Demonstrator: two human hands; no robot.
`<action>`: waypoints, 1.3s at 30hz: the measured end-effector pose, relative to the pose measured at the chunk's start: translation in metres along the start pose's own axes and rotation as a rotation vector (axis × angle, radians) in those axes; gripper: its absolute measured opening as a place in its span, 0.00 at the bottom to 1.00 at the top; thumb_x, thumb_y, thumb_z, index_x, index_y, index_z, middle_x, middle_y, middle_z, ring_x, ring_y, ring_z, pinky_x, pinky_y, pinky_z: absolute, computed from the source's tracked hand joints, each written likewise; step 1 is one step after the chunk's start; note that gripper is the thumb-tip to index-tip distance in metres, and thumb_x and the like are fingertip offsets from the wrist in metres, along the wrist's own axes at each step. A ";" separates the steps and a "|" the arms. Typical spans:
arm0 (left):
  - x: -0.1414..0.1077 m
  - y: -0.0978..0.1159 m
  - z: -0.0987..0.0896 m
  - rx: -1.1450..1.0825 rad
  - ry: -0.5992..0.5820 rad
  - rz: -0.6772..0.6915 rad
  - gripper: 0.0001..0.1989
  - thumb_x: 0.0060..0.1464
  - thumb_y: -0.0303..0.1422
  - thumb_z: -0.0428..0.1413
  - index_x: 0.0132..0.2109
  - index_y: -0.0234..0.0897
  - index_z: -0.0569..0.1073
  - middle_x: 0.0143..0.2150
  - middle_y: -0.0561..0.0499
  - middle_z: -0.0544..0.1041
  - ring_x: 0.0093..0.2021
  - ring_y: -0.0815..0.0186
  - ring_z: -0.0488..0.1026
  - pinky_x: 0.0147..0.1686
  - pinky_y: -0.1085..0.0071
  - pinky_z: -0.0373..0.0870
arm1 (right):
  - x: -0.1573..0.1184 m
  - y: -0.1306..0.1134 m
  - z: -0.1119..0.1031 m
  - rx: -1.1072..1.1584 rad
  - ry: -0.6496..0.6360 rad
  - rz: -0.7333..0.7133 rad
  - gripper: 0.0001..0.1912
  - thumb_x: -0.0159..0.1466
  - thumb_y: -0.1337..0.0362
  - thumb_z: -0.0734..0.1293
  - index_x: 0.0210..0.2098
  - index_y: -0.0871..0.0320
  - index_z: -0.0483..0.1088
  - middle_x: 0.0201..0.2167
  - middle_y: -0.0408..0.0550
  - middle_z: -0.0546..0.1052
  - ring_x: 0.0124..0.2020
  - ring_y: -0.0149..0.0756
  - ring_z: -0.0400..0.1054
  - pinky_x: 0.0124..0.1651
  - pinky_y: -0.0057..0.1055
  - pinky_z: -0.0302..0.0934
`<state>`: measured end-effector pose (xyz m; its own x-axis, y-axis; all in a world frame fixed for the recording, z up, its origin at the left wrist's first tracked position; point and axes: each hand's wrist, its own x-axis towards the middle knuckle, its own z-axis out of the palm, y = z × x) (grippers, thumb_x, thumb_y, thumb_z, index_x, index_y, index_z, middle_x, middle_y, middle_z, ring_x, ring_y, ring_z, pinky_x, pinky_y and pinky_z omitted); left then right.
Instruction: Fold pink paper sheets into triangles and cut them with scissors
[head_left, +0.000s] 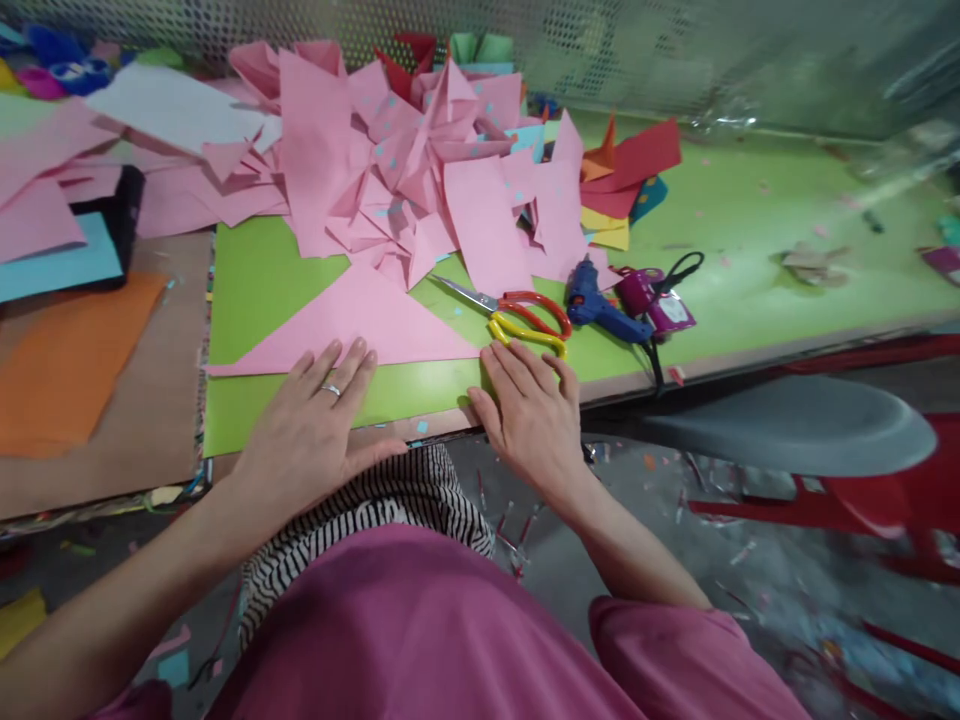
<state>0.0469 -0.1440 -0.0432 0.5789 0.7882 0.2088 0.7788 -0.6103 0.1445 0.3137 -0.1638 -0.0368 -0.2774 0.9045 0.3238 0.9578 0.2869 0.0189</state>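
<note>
A pink sheet of paper folded into a triangle (360, 320) lies on the green table, its long folded edge toward me. My left hand (315, 415) rests flat with its fingertips on the middle of that edge; a ring is on one finger. At the triangle's right corner lies my right hand (532, 405), fingers stretched out, the fingertips touching the paper's tip and close to the scissors' yellow handle. The scissors (517, 312), with one red and one yellow handle, lie just beyond my right hand. Neither hand grips anything.
Behind the triangle spreads a heap of folded pink paper (405, 150). A blue glue gun (600, 300) and a purple object with a black strap (656, 295) lie to the right. On the left are an orange sheet (71, 365) and a black-edged tray (129, 225). A grey rounded surface (810, 425) juts out at right.
</note>
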 end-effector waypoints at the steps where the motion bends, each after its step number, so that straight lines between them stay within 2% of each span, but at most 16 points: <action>1: -0.001 0.000 0.000 -0.006 0.004 -0.001 0.46 0.66 0.60 0.38 0.72 0.23 0.58 0.72 0.27 0.63 0.72 0.41 0.61 0.70 0.43 0.55 | -0.001 0.001 -0.002 -0.003 0.001 0.014 0.24 0.75 0.55 0.60 0.63 0.63 0.69 0.60 0.58 0.77 0.63 0.49 0.66 0.64 0.46 0.53; 5: -0.003 -0.005 -0.001 -0.015 0.021 0.000 0.33 0.70 0.47 0.43 0.71 0.27 0.62 0.71 0.31 0.66 0.70 0.42 0.64 0.67 0.43 0.60 | 0.007 -0.005 -0.008 0.025 0.036 -0.036 0.20 0.74 0.60 0.61 0.62 0.58 0.70 0.59 0.54 0.78 0.58 0.47 0.66 0.57 0.43 0.56; 8: -0.003 -0.015 -0.007 -0.010 0.031 0.018 0.23 0.71 0.35 0.45 0.65 0.29 0.70 0.66 0.33 0.72 0.65 0.47 0.71 0.62 0.49 0.68 | 0.027 -0.012 -0.004 0.086 0.001 -0.177 0.15 0.74 0.62 0.62 0.56 0.53 0.74 0.55 0.48 0.80 0.53 0.43 0.67 0.55 0.41 0.54; 10: -0.001 -0.024 -0.011 0.002 0.043 0.042 0.19 0.71 0.31 0.45 0.60 0.30 0.75 0.61 0.35 0.77 0.59 0.50 0.76 0.57 0.54 0.73 | 0.043 -0.016 0.001 0.116 -0.049 -0.268 0.13 0.75 0.61 0.61 0.51 0.52 0.76 0.50 0.45 0.82 0.49 0.41 0.67 0.51 0.39 0.53; 15: 0.008 -0.035 -0.023 0.154 0.050 0.079 0.16 0.69 0.28 0.47 0.47 0.29 0.80 0.46 0.36 0.82 0.46 0.49 0.79 0.47 0.55 0.76 | 0.065 -0.020 0.008 0.049 -0.054 -0.399 0.15 0.77 0.63 0.58 0.43 0.56 0.76 0.38 0.46 0.81 0.41 0.39 0.64 0.45 0.38 0.51; 20: 0.016 -0.029 -0.035 0.308 -0.057 0.146 0.20 0.65 0.20 0.43 0.42 0.30 0.80 0.37 0.38 0.81 0.37 0.51 0.77 0.36 0.57 0.74 | 0.066 -0.022 0.006 -0.001 -0.079 -0.423 0.16 0.77 0.64 0.57 0.40 0.57 0.75 0.36 0.48 0.79 0.39 0.40 0.62 0.45 0.39 0.50; 24: 0.020 -0.027 -0.037 0.362 -0.013 0.163 0.21 0.64 0.18 0.41 0.41 0.33 0.79 0.32 0.40 0.78 0.33 0.53 0.75 0.32 0.59 0.71 | 0.068 -0.026 0.003 0.033 -0.078 -0.437 0.16 0.77 0.59 0.57 0.47 0.57 0.75 0.41 0.48 0.79 0.43 0.41 0.63 0.47 0.39 0.52; 26: 0.022 -0.028 -0.034 0.352 0.003 0.151 0.21 0.63 0.19 0.42 0.40 0.35 0.79 0.32 0.41 0.78 0.33 0.53 0.74 0.31 0.59 0.69 | 0.070 -0.028 0.003 0.035 -0.078 -0.453 0.14 0.77 0.61 0.58 0.50 0.56 0.74 0.43 0.48 0.79 0.44 0.41 0.63 0.47 0.39 0.52; 31: 0.023 -0.030 -0.030 0.310 0.011 0.114 0.18 0.66 0.25 0.44 0.37 0.35 0.78 0.32 0.40 0.77 0.34 0.50 0.74 0.30 0.56 0.68 | 0.077 -0.032 0.008 -0.011 -0.099 -0.475 0.17 0.76 0.68 0.55 0.45 0.55 0.75 0.39 0.48 0.79 0.42 0.41 0.63 0.47 0.40 0.50; 33: 0.023 -0.030 -0.030 0.302 0.007 0.119 0.17 0.68 0.27 0.44 0.38 0.34 0.78 0.33 0.40 0.78 0.34 0.50 0.75 0.31 0.56 0.68 | 0.078 -0.033 0.010 -0.031 -0.094 -0.470 0.17 0.76 0.68 0.55 0.43 0.56 0.75 0.37 0.49 0.78 0.41 0.42 0.63 0.46 0.40 0.50; 36: 0.025 -0.029 -0.032 0.303 -0.021 0.124 0.17 0.67 0.24 0.44 0.41 0.33 0.78 0.35 0.39 0.78 0.36 0.51 0.76 0.31 0.58 0.67 | 0.080 -0.035 0.010 -0.017 -0.110 -0.428 0.17 0.76 0.67 0.55 0.43 0.57 0.75 0.37 0.51 0.78 0.41 0.43 0.64 0.46 0.40 0.50; 39: 0.030 -0.029 -0.032 0.255 -0.051 0.062 0.17 0.68 0.25 0.44 0.40 0.33 0.77 0.35 0.39 0.78 0.37 0.50 0.76 0.33 0.59 0.67 | 0.082 -0.036 0.009 0.041 -0.148 -0.364 0.16 0.76 0.63 0.56 0.44 0.58 0.75 0.39 0.52 0.78 0.42 0.44 0.64 0.45 0.40 0.50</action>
<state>0.0337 -0.1048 -0.0101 0.6341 0.7567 0.1594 0.7732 -0.6233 -0.1168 0.2561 -0.0974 -0.0193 -0.6089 0.7764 0.1630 0.7920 0.6067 0.0684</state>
